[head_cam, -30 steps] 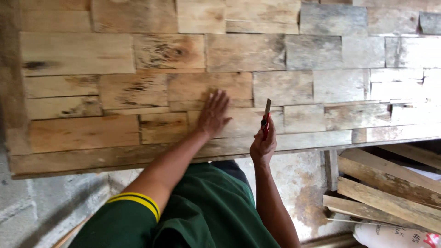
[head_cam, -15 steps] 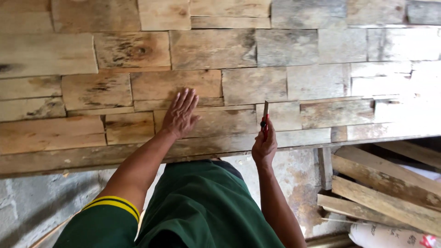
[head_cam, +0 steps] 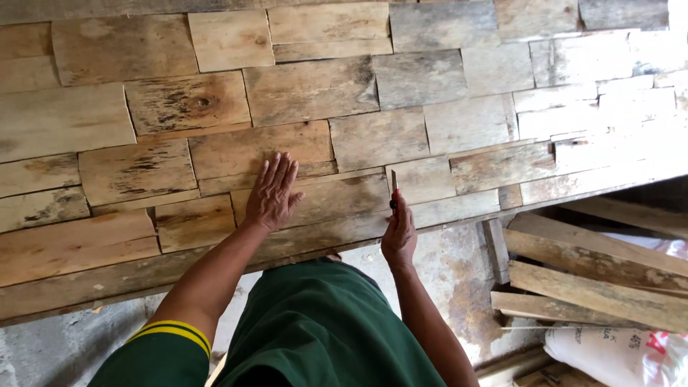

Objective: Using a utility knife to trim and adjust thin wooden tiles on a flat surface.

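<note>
My left hand lies flat, fingers spread, on a wooden panel built of many short weathered boards. It presses on a brown board near the panel's front edge. My right hand is closed around a small cutter knife with a red body and a thin blade pointing up. The blade tip rests at the seam between two boards, to the right of my left hand. I wear a green garment with a yellow-striped sleeve.
Loose wooden planks lie stacked on the concrete floor at the lower right. A white printed sack sits below them. The panel's front edge runs diagonally across the lower left.
The view has shifted so that the panel and both hands sit further left. My left hand stays flat on the boards. My right hand keeps the knife upright against the panel.
</note>
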